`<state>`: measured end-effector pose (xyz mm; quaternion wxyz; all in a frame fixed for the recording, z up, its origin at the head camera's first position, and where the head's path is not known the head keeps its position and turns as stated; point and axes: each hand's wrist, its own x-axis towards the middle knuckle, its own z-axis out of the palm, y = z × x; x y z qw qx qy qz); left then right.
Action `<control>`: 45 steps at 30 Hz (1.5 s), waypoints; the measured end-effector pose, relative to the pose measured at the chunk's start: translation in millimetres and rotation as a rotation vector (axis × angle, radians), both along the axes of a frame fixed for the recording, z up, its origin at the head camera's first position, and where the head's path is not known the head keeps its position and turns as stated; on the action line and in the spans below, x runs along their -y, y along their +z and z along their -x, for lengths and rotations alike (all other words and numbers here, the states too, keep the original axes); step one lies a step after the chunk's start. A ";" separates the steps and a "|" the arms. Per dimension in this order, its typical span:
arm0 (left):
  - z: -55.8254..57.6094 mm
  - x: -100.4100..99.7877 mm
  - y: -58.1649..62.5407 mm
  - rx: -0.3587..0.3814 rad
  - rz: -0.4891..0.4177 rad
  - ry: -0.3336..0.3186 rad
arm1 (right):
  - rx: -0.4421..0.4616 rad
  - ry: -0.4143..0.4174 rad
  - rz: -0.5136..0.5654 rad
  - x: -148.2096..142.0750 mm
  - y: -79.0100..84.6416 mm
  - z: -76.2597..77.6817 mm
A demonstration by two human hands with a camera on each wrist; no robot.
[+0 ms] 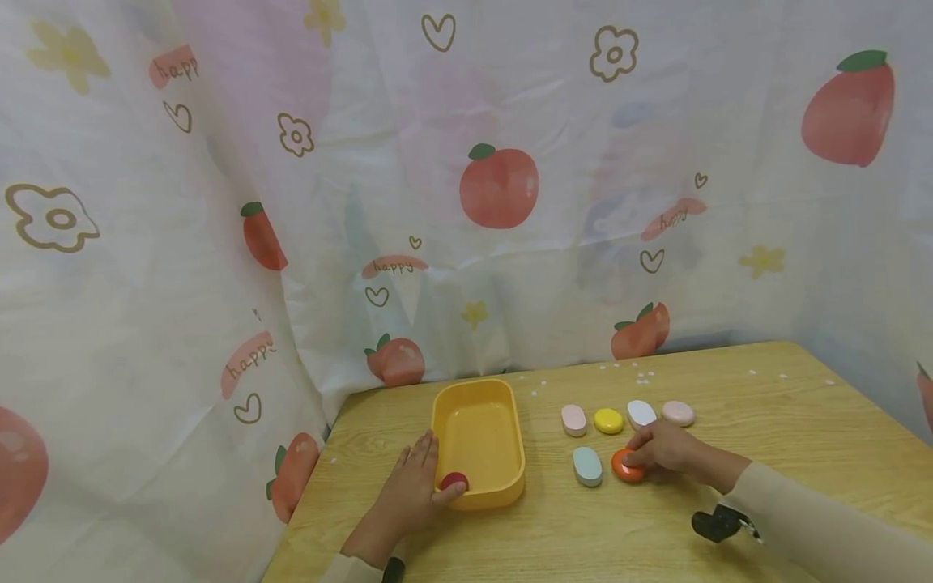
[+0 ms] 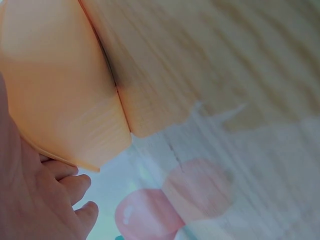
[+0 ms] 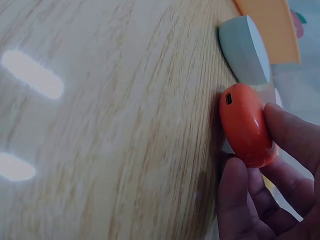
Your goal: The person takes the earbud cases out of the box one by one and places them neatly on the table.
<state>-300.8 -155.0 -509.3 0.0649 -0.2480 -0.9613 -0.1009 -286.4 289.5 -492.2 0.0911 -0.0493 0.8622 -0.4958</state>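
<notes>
My right hand (image 1: 666, 447) pinches a glossy orange-red earbud case (image 1: 628, 466) between thumb and fingers at the table surface. In the right wrist view, a small dark charging port shows on the end of that case (image 3: 242, 126). Just left of it lies a pale green oval case (image 1: 586, 467). A yellow rectangular bin (image 1: 519, 453) stands left of the cases. My left hand (image 1: 411, 492) rests along the bin's left side, fingers stretched out against the rim and thumb over the near corner. A dark red rounded thing (image 1: 453, 479) lies inside that corner, partly behind the thumb.
Behind the orange case is a row: a pink case (image 1: 573, 420), a yellow case (image 1: 608, 420), a white case (image 1: 641, 414) and another pink case (image 1: 678, 414). Small white bits (image 1: 641, 377) dot the wooden table's (image 1: 554, 534) far side. A printed curtain (image 1: 568, 267) hangs behind it.
</notes>
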 end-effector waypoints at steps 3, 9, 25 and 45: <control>0.7 -0.3 -0.2 0.001 -0.005 0.001 | -0.005 -0.015 -0.022 0.4 0.7 1.3; 1.7 -0.6 -1.2 -0.004 -0.007 0.005 | -0.008 -0.038 -0.055 1.8 0.6 1.7; -1.4 0.2 0.9 0.005 0.012 0.016 | -0.001 -0.040 -0.116 0.6 -6.9 4.1; 0.5 -1.0 -1.3 -0.002 0.005 0.019 | 0.001 -0.016 -0.163 0.9 10.6 9.9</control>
